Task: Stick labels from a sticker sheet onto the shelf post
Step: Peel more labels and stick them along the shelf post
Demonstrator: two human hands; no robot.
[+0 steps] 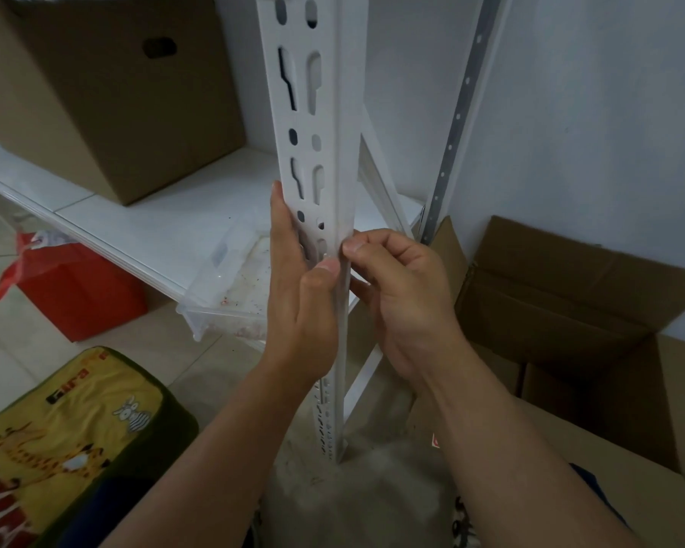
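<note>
Shelf post (pixel 321 124) stands between both hands, thumbs pressing its corner edge.

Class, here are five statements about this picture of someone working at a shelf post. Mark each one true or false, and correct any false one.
1. Both hands touch the white shelf post. True.
2. The left hand lies flat on the floor. False: it is on the post, fingers along its slotted face, thumb at the corner edge.
3. A closed cardboard box sits on the white shelf. True.
4. The right hand holds scissors. False: its thumb and fingers are at the post's edge; no tool shows.
5. The open cardboard box stands left of the post. False: it stands to the right.
</note>
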